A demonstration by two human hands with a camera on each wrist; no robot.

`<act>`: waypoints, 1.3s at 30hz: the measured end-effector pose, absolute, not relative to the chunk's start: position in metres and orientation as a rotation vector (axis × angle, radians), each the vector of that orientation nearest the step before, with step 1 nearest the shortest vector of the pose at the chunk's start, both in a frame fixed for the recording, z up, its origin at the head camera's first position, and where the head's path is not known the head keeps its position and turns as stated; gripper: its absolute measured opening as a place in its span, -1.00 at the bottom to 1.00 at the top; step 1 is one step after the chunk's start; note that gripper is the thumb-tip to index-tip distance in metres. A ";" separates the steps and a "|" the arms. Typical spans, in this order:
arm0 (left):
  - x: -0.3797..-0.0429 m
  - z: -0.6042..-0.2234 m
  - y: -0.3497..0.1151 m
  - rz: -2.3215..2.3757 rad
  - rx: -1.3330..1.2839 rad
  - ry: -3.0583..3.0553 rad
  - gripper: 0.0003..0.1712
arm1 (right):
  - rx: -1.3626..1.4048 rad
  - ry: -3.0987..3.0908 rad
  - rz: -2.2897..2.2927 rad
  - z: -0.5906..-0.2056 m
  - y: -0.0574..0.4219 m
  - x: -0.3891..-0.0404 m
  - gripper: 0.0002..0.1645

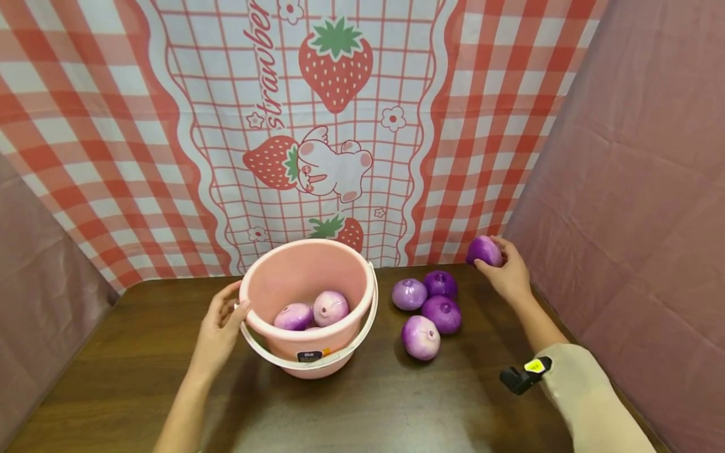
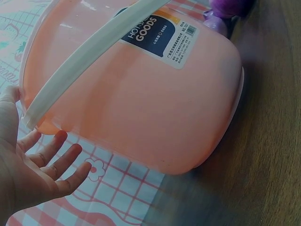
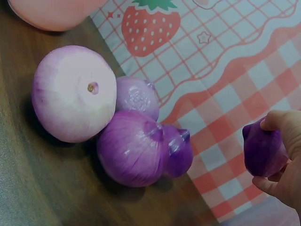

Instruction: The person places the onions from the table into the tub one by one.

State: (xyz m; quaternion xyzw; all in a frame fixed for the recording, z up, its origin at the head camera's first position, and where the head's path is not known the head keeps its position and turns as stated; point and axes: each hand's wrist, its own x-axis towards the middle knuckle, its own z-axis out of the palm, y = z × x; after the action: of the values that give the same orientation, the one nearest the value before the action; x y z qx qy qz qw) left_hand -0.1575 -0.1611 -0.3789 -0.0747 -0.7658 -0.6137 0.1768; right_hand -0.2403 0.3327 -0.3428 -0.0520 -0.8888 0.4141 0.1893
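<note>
On the table stands a pink bucket (image 1: 308,352) with a white handle (image 1: 368,314) hanging down its front. My left hand (image 1: 218,327) holds its left rim, by the handle's joint. In the left wrist view, the thumb is at the rim and the other fingers spread under it. Inside the bucket lie purple-white onions (image 1: 331,308), with one partly hidden. My right hand (image 1: 510,270) holds a purple onion (image 1: 483,250) between thumb and fingers, raised at the table's far right. Left of that hand sit a pale onion (image 1: 421,338) and several purple onions (image 3: 131,148), grouped closely.
A strawberry-print cloth (image 1: 334,157) hangs behind the brown wooden table (image 1: 368,409). Pink fabric (image 1: 617,189) hangs along the right side, close to the right arm. A black strap with a buckle (image 1: 525,375) sits on the right sleeve.
</note>
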 end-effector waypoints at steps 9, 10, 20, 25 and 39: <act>-0.159 -0.381 -0.161 -1.743 -0.225 -2.152 -0.50 | -0.109 -2.489 1.188 -0.333 0.326 -0.241 -0.20; -0.159 -0.381 -0.161 -1.746 -0.224 -2.151 -0.50 | -0.104 -2.486 1.195 -0.332 0.325 -0.241 -0.20; -0.159 -0.382 -0.161 -1.773 -0.231 -2.134 -0.50 | -0.059 -2.505 1.195 -0.320 0.313 -0.239 -0.18; -0.159 -0.381 -0.161 -1.779 -0.238 -2.127 -0.50 | -0.045 -2.501 1.212 -0.317 0.307 -0.238 -0.20; -0.158 -0.379 -0.160 -1.781 -0.233 -2.121 -0.50 | 0.068 -2.484 1.255 -0.300 0.283 -0.233 -0.21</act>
State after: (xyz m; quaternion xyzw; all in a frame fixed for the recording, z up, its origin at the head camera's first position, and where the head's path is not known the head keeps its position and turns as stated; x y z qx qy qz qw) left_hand -0.1580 -0.1604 -0.3794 -0.0825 -0.7506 -0.6304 0.1803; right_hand -0.2330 0.2829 -0.3000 0.0239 -0.8780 0.4436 0.1781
